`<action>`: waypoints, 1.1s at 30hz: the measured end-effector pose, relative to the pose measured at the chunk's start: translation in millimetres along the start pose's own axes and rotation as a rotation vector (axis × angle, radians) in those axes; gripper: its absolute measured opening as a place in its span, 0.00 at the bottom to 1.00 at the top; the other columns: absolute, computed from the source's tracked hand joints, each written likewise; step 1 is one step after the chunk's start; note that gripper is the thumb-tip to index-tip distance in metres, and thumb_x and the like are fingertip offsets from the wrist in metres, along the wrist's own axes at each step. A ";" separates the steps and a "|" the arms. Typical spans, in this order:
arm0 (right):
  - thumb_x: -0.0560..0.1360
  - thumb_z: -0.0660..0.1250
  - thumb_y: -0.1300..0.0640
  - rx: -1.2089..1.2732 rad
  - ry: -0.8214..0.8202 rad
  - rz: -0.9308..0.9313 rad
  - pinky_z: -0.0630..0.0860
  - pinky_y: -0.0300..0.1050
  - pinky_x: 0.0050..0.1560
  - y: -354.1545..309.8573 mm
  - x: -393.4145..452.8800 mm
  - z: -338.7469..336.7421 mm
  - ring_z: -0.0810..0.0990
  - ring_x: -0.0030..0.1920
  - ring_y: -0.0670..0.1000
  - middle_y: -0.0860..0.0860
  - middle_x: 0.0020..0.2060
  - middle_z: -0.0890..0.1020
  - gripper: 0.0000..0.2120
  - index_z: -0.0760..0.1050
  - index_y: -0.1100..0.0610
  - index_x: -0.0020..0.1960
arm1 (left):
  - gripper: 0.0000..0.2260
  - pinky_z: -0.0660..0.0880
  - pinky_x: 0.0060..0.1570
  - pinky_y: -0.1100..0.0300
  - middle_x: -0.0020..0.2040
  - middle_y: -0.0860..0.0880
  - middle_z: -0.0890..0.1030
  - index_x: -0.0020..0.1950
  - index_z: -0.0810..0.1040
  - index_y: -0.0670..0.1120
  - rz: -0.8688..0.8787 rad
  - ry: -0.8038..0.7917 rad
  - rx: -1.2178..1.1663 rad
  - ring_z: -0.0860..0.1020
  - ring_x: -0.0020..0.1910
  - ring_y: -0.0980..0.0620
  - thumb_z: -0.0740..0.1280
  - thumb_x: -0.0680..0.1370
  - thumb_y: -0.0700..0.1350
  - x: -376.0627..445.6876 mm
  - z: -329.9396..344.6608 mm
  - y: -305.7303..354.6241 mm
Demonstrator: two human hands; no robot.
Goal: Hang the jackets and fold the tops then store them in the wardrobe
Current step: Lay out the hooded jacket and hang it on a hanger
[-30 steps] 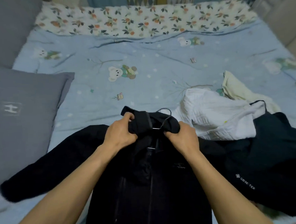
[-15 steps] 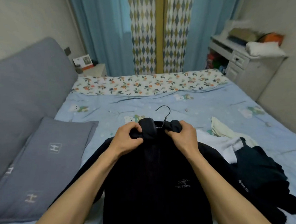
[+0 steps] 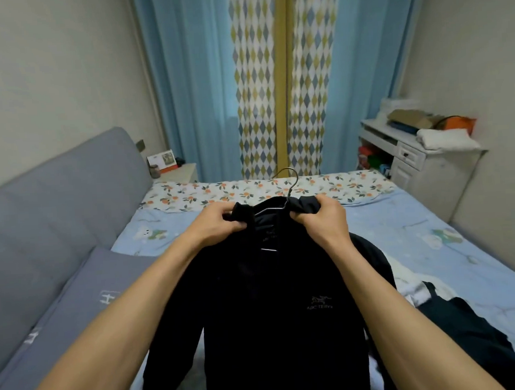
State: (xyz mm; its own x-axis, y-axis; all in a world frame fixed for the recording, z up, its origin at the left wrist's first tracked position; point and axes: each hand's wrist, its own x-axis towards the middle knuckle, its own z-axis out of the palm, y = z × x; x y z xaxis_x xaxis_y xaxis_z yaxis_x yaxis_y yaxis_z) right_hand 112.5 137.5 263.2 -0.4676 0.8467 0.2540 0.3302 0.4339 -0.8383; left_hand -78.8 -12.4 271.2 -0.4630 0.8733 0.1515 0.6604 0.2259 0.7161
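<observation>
A black jacket [image 3: 274,307] with a small chest logo hangs in front of me, held up above the bed. It sits on a thin metal hanger [image 3: 288,181] whose hook pokes out above the collar. My left hand [image 3: 219,226] grips the collar on the left side. My right hand [image 3: 323,218] grips the collar on the right side. A dark garment [image 3: 472,332] lies crumpled on the bed at the lower right, with a bit of white clothing [image 3: 410,285] beside it, mostly hidden by my right arm.
The bed [image 3: 432,245] has a light blue sheet and a floral strip at its far end. A grey headboard [image 3: 48,211] and grey pillow [image 3: 86,308] are on the left. Blue curtains [image 3: 191,94] hang behind; a white cluttered desk [image 3: 412,157] stands at the right.
The jacket has been lifted off the bed and now hangs upright from my two hands. My view has tilted up from the bed to the room.
</observation>
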 end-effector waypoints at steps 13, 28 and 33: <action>0.71 0.75 0.57 0.030 -0.011 -0.121 0.70 0.40 0.37 2.8 4.5 -15.3 0.78 0.43 0.51 0.51 0.41 0.81 0.09 0.77 0.58 0.47 | 0.16 0.75 0.43 0.67 0.43 0.53 0.85 0.49 0.85 0.45 0.071 -0.029 -0.261 0.82 0.41 0.58 0.60 0.83 0.50 -5.1 -6.0 45.8; 0.81 0.63 0.51 0.208 0.227 -0.107 0.61 0.43 0.31 3.3 19.8 -13.3 0.66 0.30 0.47 0.52 0.26 0.71 0.22 0.69 0.59 0.31 | 0.12 0.78 0.44 0.50 0.42 0.50 0.85 0.49 0.84 0.49 0.030 0.307 0.176 0.81 0.43 0.46 0.63 0.74 0.51 17.1 25.4 -3.6; 0.81 0.62 0.49 -0.015 0.076 0.188 0.70 0.45 0.41 14.8 29.3 -6.4 0.77 0.50 0.55 0.55 0.45 0.78 0.14 0.75 0.60 0.48 | 0.13 0.78 0.43 0.49 0.42 0.50 0.85 0.48 0.84 0.50 -0.035 0.371 0.169 0.81 0.44 0.46 0.62 0.73 0.52 26.8 23.8 -4.1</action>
State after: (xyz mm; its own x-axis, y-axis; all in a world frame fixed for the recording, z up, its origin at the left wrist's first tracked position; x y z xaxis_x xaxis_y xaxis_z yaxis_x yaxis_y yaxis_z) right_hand 108.9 170.7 261.3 -0.3335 0.9338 0.1294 0.4187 0.2697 -0.8671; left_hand -79.9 20.4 256.1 -0.6481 0.6558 0.3870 0.7142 0.3472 0.6078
